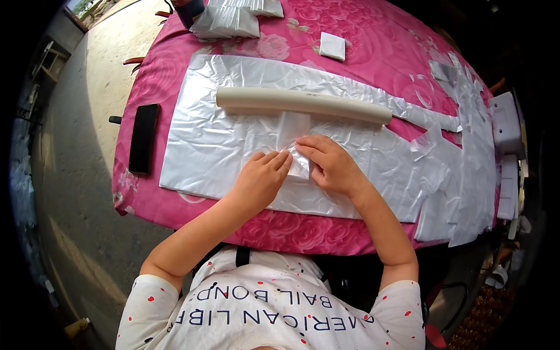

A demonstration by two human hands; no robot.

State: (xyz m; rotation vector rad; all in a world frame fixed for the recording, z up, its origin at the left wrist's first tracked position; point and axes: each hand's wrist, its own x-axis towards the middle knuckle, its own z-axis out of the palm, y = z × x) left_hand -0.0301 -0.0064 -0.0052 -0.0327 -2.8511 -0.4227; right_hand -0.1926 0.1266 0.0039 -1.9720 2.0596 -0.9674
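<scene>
A narrow piece of clear plastic film (293, 127) lies in front of me on a stack of whitish plastic sheets (204, 140). My left hand (262, 175) presses its closed-up fingers on the film's left edge, thumb hidden beneath. On the other edge, my right hand (331, 164) has its fingers bent and pinched on the film. The film's far end reaches up to a long cream-coloured plastic pipe (303, 105), which rests crosswise on the sheets beyond both hands, touching neither.
A black phone (143, 139) lies left on the pink floral tablecloth (291, 232). Folded plastic packets (227, 22) are piled at the far left, beside a dark cup (188, 10). One small folded square (332, 45) sits farther back. Loose plastic strips (472, 169) hang over the right side.
</scene>
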